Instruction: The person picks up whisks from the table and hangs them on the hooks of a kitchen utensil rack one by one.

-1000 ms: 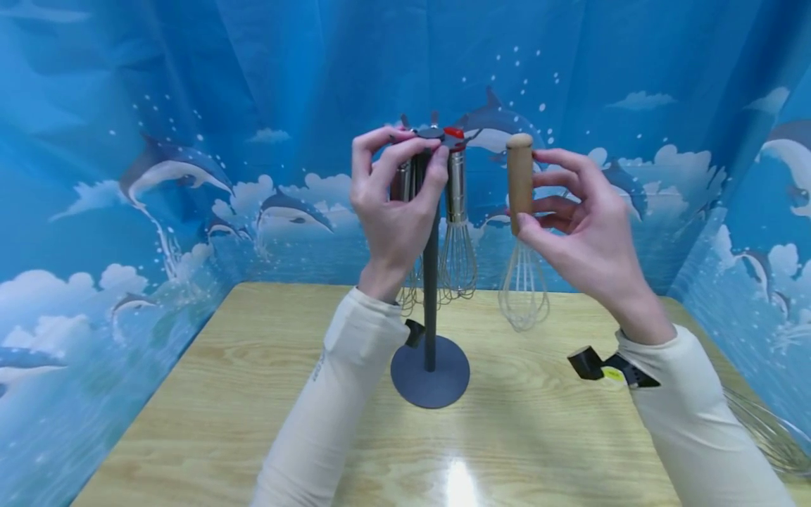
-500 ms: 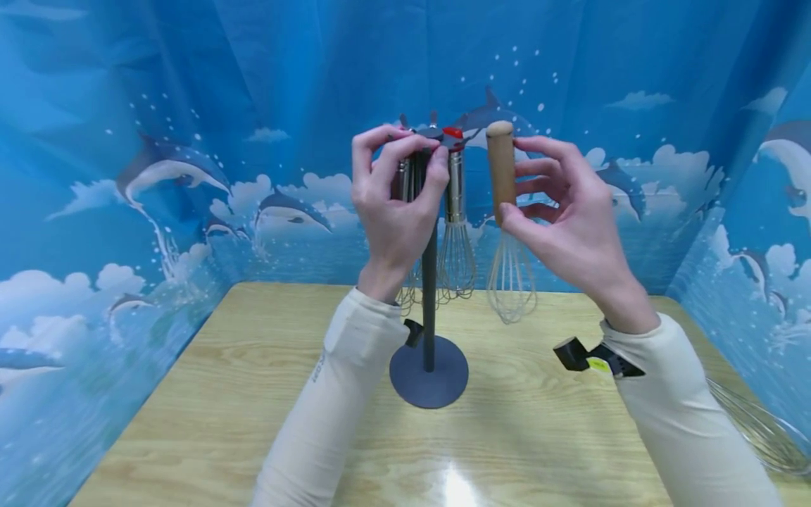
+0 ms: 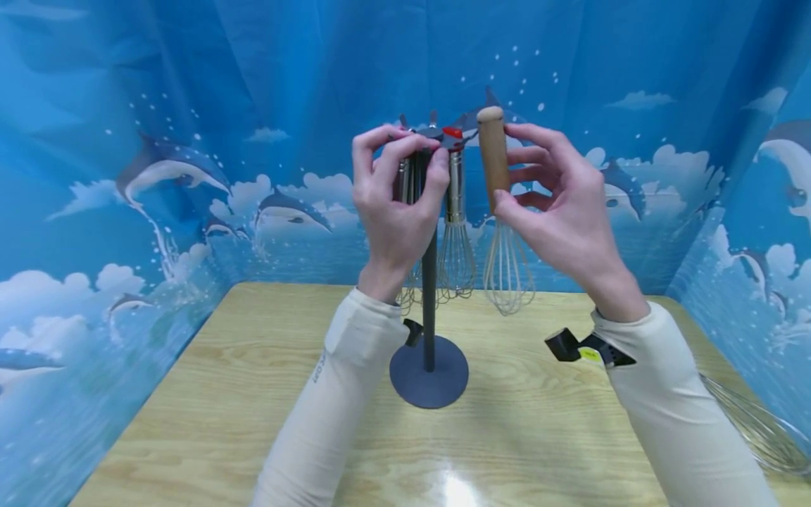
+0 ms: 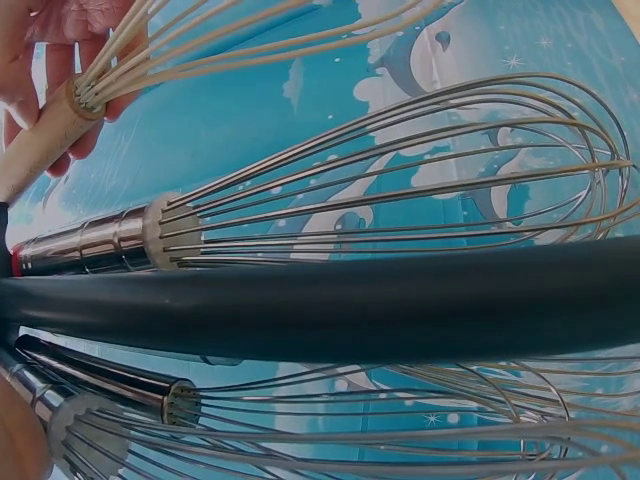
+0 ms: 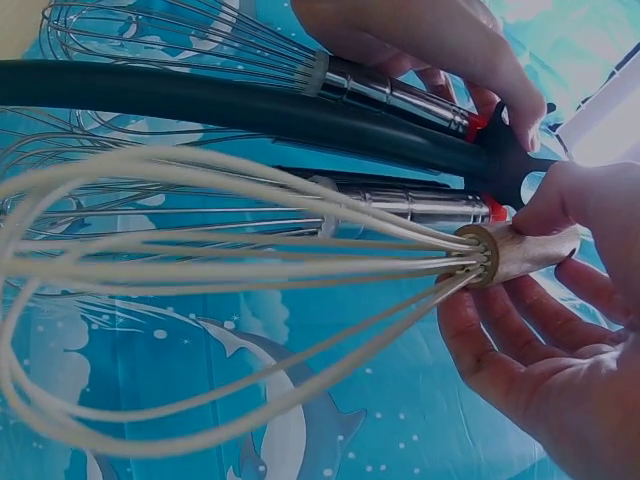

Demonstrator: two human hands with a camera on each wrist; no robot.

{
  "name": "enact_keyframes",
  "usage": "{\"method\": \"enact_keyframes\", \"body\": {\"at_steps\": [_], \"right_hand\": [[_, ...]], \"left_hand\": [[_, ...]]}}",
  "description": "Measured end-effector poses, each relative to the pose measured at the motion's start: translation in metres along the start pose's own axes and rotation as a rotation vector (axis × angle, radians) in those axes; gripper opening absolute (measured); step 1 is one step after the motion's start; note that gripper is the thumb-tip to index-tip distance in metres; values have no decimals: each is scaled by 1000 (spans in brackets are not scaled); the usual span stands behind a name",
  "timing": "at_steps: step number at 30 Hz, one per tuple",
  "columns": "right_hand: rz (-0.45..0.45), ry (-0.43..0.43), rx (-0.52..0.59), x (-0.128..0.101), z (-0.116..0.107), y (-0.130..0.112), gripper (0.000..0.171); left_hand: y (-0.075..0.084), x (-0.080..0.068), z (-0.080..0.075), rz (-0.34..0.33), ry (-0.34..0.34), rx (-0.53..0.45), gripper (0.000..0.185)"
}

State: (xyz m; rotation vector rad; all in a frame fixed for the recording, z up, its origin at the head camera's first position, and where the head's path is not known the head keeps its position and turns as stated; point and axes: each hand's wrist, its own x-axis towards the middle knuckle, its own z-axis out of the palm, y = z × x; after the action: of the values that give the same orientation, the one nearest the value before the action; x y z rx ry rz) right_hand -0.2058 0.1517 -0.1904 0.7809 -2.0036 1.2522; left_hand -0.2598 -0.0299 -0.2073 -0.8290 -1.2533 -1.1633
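Observation:
In the head view my left hand (image 3: pixel 395 201) grips the dark top of an upright stand (image 3: pixel 429 296), thumb and fingertips around it. A steel whisk (image 3: pixel 456 190) with a red end hangs from the stand just right of this hand. More steel-handled whisks (image 4: pixel 110 385) hang behind the pole in the left wrist view. My right hand (image 3: pixel 564 204) pinches the wooden handle of a pale-wired whisk (image 3: pixel 493 155), which points wires-down beside the stand's right side. From the right wrist, the wooden handle (image 5: pixel 520 255) shows close to a forked hook (image 5: pixel 512 160) of the stand.
The stand's round dark base (image 3: pixel 418 384) rests on the wood-grain table (image 3: pixel 253 394). A large wire whisk (image 3: pixel 760 426) lies at the table's right edge, beyond my right sleeve. A blue dolphin-print curtain (image 3: pixel 304 84) encloses the back and sides.
My right hand has carried the wooden-handled whisk left and upward, nearer the stand's top. My left hand keeps its grip on the stand in the same place.

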Motion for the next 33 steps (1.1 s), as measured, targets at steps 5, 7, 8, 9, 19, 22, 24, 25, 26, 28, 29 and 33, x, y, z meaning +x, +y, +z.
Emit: {"method": "enact_keyframes", "body": {"at_steps": [5, 7, 8, 9, 19, 22, 24, 25, 26, 28, 29, 33], "right_hand": [[14, -22, 4, 1, 3, 0, 64], [18, -27, 6, 1, 4, 0, 63], [20, -31, 7, 1, 4, 0, 63], [22, -34, 9, 2, 5, 0, 63], [34, -74, 39, 3, 11, 1, 61], [40, -73, 54, 3, 13, 2, 61], [40, -74, 65, 3, 13, 3, 61], [41, -74, 70, 3, 14, 3, 61], [42, -76, 74, 3, 14, 4, 61], [44, -77, 77, 3, 14, 5, 61], [44, -78, 74, 2, 14, 6, 61], [56, -79, 75, 0, 13, 6, 60]], "left_hand": [[0, 0, 0, 2, -4, 9, 16], [0, 0, 0, 5, -7, 10, 16], [0, 0, -1, 7, -8, 13, 16], [0, 0, -1, 10, -9, 16, 16], [-1, 1, -2, 25, -5, 42, 17], [-1, 0, -2, 25, -7, 50, 17], [-1, 0, -2, 26, -9, 57, 17], [-1, 0, -3, 25, -11, 61, 18], [-1, 0, -3, 25, -11, 65, 18], [-1, 0, -3, 23, -13, 72, 18], [-1, 1, -3, 23, -14, 75, 18], [-1, 0, -4, 25, -17, 71, 18]]}}
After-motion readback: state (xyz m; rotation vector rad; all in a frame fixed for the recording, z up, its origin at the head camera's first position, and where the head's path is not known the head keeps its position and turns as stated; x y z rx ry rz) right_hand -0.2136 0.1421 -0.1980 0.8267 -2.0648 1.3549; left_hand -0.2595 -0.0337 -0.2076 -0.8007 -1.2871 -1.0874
